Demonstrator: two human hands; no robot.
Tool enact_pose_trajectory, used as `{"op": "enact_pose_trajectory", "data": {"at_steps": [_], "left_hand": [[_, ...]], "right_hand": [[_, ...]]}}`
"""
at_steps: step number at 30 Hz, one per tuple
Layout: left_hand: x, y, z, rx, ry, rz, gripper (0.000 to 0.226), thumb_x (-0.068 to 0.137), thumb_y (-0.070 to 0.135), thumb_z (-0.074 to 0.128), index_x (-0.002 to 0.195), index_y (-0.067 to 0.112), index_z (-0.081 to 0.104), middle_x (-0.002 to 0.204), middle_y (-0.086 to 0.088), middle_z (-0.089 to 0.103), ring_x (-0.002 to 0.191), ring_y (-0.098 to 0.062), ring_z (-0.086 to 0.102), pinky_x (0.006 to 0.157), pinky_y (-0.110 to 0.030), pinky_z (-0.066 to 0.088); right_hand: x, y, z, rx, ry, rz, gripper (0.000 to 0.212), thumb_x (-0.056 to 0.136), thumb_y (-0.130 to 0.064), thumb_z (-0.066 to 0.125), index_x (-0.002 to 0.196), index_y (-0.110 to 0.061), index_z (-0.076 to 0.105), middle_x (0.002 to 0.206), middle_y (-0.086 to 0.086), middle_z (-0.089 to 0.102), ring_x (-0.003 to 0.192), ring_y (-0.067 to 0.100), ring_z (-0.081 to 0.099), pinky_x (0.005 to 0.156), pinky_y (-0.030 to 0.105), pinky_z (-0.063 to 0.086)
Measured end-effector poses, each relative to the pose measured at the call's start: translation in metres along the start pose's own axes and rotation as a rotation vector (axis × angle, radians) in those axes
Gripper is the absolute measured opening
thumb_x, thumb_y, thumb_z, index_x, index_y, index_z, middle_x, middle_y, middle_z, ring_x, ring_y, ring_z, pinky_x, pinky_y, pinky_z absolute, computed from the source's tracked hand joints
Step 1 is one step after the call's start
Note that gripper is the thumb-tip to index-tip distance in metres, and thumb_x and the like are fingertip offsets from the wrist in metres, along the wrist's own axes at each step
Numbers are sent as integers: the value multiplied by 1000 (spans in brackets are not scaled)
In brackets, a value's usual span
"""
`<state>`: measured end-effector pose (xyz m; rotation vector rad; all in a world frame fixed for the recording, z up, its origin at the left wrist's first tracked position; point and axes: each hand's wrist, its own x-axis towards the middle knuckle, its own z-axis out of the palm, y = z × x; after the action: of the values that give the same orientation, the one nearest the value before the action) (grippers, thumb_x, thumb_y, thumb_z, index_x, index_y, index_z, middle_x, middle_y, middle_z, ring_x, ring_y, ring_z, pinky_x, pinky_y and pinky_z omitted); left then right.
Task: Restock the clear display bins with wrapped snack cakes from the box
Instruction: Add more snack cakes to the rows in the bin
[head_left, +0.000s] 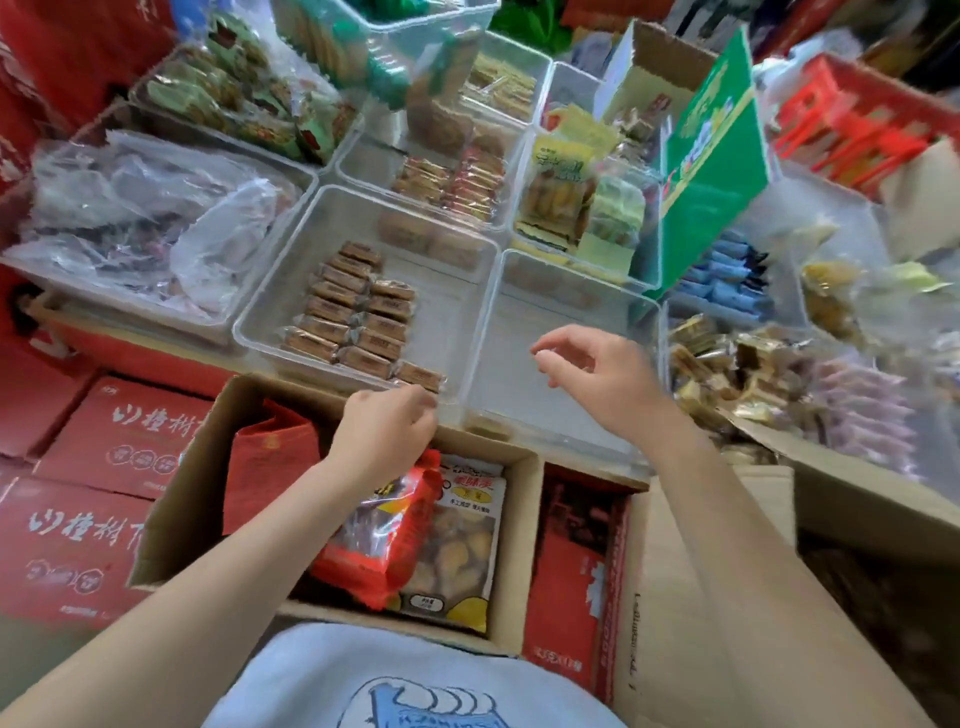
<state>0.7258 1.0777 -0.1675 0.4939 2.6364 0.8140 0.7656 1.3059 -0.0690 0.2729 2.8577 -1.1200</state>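
Both hands are out over the bins: the left hand (387, 426) sits at the near rim of the clear bin (363, 208), fingers curled (whether they pinch the nearest cake, I cannot tell). Wrapped snack cakes (353, 312) lie in two neat rows just beyond it. The right hand (597, 371) hovers loosely curled, holding nothing, above the neighbouring bin (571, 291). The cardboard box (202, 467) sits below the left forearm.

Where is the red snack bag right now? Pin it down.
In the head view, the red plastic snack bag lies in the open brown cardboard box at bottom centre, just below the left hand and overlapping a clear-fronted snack packet.
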Motion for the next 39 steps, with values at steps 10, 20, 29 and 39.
{"op": "enact_pose_trajectory", "data": {"at_steps": [10,20,29,39], "left_hand": [[-88,221,138,-266,-268,525,46,99,28,59,144,27,51,148,9,45,131,-7,45,110,-27,37],[-111,249,188,-186,-251,497,70,98,51,49,159,42,15,163,32,-2,153,0,1,125,-46,16],[-119,252,199,-206,-156,454,66,100,37,46,160,38,17,164,31,2,151,5,2,124,-40,15],[-121,254,201,-229,-190,412,66,99,43,41,158,47,12,161,36,-2,151,6,0,125,-50,16]], "right_hand": [[-198,158,-127,41,496,297,10,96,-22,62,91,-25,70,77,-7,70,69,10,68,72,30,56],[-216,282,-114,-374,80,457,20,97,-26,57,112,-19,68,113,3,65,102,23,61,85,36,54],[-174,353,-42,-830,-328,596,53,102,-18,45,153,-17,31,158,17,24,144,36,25,107,47,40],[-175,362,-48,-746,-210,583,48,98,-10,49,145,-17,40,140,15,45,131,35,39,93,45,50]]}}
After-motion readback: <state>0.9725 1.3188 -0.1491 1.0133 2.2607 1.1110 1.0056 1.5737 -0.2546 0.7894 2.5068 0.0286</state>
